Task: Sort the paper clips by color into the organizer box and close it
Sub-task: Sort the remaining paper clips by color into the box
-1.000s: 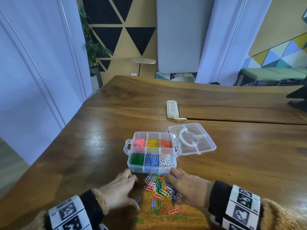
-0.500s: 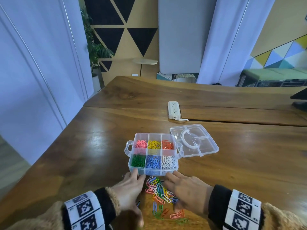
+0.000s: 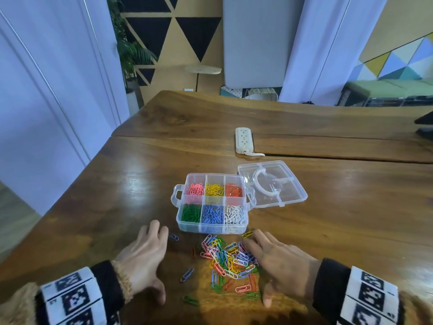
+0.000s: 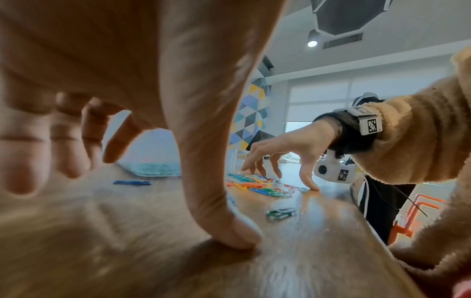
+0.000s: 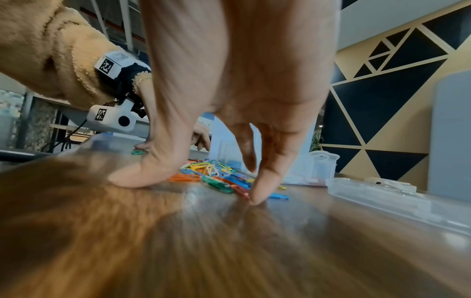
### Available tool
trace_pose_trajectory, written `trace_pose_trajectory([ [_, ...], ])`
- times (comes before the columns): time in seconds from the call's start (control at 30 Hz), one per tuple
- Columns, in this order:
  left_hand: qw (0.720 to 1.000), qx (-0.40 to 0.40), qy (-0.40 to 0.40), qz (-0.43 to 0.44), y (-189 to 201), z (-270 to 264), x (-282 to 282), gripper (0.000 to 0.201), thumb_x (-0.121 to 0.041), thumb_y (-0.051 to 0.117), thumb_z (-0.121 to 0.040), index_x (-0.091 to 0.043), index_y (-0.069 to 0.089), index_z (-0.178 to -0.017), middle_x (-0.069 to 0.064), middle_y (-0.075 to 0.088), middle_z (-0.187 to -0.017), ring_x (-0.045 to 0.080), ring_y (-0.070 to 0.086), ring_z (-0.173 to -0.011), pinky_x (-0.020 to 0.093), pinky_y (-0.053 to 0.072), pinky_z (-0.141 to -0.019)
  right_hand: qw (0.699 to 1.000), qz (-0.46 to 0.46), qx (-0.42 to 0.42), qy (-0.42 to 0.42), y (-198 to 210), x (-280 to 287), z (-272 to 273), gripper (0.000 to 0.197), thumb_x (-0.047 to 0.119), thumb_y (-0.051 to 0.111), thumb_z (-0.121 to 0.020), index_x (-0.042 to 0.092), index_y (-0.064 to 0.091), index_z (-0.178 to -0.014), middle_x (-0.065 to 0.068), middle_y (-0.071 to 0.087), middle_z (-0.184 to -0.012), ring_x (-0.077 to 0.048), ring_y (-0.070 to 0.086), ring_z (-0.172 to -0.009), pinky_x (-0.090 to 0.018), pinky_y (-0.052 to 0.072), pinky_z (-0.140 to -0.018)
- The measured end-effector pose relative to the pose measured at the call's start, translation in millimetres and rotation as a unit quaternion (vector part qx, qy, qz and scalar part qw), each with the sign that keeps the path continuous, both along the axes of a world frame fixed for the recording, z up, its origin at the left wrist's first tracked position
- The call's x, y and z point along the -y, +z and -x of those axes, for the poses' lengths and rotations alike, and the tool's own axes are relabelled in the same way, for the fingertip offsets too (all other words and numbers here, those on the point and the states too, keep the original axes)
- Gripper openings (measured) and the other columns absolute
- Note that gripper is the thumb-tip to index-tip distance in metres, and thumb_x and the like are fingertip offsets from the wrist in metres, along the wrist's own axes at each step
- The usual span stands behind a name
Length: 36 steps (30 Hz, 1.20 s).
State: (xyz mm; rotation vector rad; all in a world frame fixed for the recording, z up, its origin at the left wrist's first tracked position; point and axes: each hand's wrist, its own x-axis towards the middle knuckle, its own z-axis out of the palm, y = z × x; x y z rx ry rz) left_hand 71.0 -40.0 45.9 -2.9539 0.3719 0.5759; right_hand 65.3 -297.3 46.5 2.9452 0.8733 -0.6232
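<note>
Your left hand [image 3: 143,261] and right hand [image 3: 278,263] rest spread on the worktop [image 3: 93,207], each grip released, bracketing the loose paper clips [image 3: 228,261] just in front of the organizer box [image 3: 212,228] (lid [image 3: 273,184] off beside it), probably to corral strays.

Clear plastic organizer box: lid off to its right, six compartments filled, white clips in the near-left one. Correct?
Not quite. In the head view the clear plastic organizer box has the white paper clips in the near-right compartment; the near-left one holds the green paper clips. The clear lid does lie open to its right, and all six compartments hold clips.
</note>
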Motion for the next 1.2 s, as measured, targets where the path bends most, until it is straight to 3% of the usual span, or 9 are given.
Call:
trace_pose_trajectory([
  [0.17, 0.996, -0.074, 0.01, 0.037, -1.1, -3.0, 4.0, 0.149, -0.069, 0.072, -0.04, -0.002, -0.004, -0.149, 0.008, 0.001, -0.15, 0.022, 0.01, -0.139, 0.026, 0.016, -0.115, 1.0, -0.011, -0.004, 0.008, -3.5, -8.1, -7.9, 0.108, 0.04, 0.08, -0.062, 0.009, 0.016, -0.143, -0.005, 0.025, -0.135, -0.02, 0.028, -0.123, -0.034, 0.035, -0.101],
  [0.33, 0.994, -0.03, -0.051, 0.096, -11.0, -0.1, 23.9, 0.107, -0.048, 0.086, -0.055, -0.008, 0.031, -0.138, 0.002, 0.023, -0.131, 0.015, 0.029, -0.119, 0.02, 0.03, -0.1, 0.998, -0.057, -0.024, 0.015, -12.0, -28.2, -14.0, 0.072, 0.032, 0.073, -0.074, 0.007, 0.038, -0.131, -0.007, 0.035, -0.124, -0.022, 0.038, -0.116, -0.033, 0.036, -0.095],
  [0.5, 0.993, -0.036, -0.059, 0.101, -10.9, -10.7, 42.8, 0.075, -0.014, 0.084, -0.065, -0.006, 0.037, -0.122, 0.005, 0.035, -0.119, 0.019, 0.048, -0.104, 0.028, 0.039, -0.084, 0.997, -0.078, -0.017, 0.002, -13.1, -40.9, -17.5, 0.052, 0.022, 0.066, -0.082, 0.007, 0.043, -0.126, -0.008, 0.041, -0.122, -0.028, 0.048, -0.111, -0.035, 0.037, -0.086],
  [0.67, 0.988, -0.045, -0.08, 0.126, -12.0, -12.4, 60.7, 0.07, -0.016, 0.077, -0.076, -0.005, 0.033, -0.13, 0.007, 0.037, -0.118, 0.023, 0.053, -0.105, 0.029, 0.041, -0.09, 0.997, -0.081, -0.018, -0.004, -18.5, -46.3, -19.4, 0.079, 0.025, 0.078, -0.069, 0.004, 0.034, -0.131, -0.011, 0.036, -0.121, -0.029, 0.048, -0.108, -0.036, 0.038, -0.089],
  [0.87, 0.988, -0.056, -0.067, 0.131, -7.9, -21.2, 73.9, 0.046, -0.02, 0.066, -0.087, -0.001, 0.046, -0.124, 0.012, 0.052, -0.124, 0.024, 0.05, -0.115, 0.024, 0.034, -0.09, 0.996, -0.083, -0.011, -0.023, -17.1, -46.4, -24.2, 0.059, 0.02, 0.073, -0.075, 0.006, 0.041, -0.123, -0.01, 0.038, -0.117, -0.031, 0.053, -0.101, -0.038, 0.042, -0.082],
  [0.97, 0.979, -0.081, -0.044, 0.18, -3.3, -23.7, 73.1, 0.038, -0.024, 0.068, -0.085, -0.002, 0.058, -0.115, 0.009, 0.065, -0.105, 0.021, 0.06, -0.102, 0.019, 0.039, -0.077, 0.994, -0.101, -0.012, -0.031, -15.3, -43.5, -25.3, 0.047, 0.013, 0.063, -0.083, 0.013, 0.045, -0.127, -0.009, 0.043, -0.121, -0.032, 0.053, -0.107, -0.04, 0.045, -0.087],
  [1.07, 0.963, -0.106, -0.009, 0.247, -4.9, -25.7, 67.6, 0.011, -0.015, 0.067, -0.086, -0.007, 0.06, -0.088, -0.003, 0.059, -0.066, 0.016, 0.067, -0.067, 0.012, 0.042, -0.053, 0.99, -0.135, -0.019, -0.045, -11.1, -40.4, -26.2, 0.042, 0.012, 0.062, -0.084, 0.019, 0.053, -0.124, -0.007, 0.053, -0.117, -0.028, 0.055, -0.106, -0.036, 0.045, -0.089],
  [1.13, 0.946, -0.134, 0.022, 0.293, -3.5, -26.2, 62.4, 0.016, -0.011, 0.067, -0.087, -0.012, 0.054, -0.079, 0.0, 0.062, -0.069, 0.004, 0.06, -0.048, 0.012, 0.045, -0.047, 0.984, -0.164, -0.022, -0.066, -8.2, -36.2, -28.4, 0.034, 0.011, 0.063, -0.084, 0.019, 0.06, -0.117, -0.012, 0.063, -0.107, -0.027, 0.061, -0.097, -0.034, 0.049, -0.086],
  [1.2, 0.929, -0.153, 0.046, 0.335, 2.0, -25.3, 56.3, 0.012, -0.005, 0.066, -0.086, -0.01, 0.058, -0.094, 0.008, 0.067, -0.089, 0.007, 0.062, -0.051, 0.017, 0.05, -0.045, 0.979, -0.182, -0.02, -0.085, -4.9, -30.2, -30.8, 0.024, 0.012, 0.064, -0.084, 0.016, 0.066, -0.107, -0.014, 0.068, -0.097, -0.026, 0.064, -0.089, -0.029, 0.051, -0.08],
])
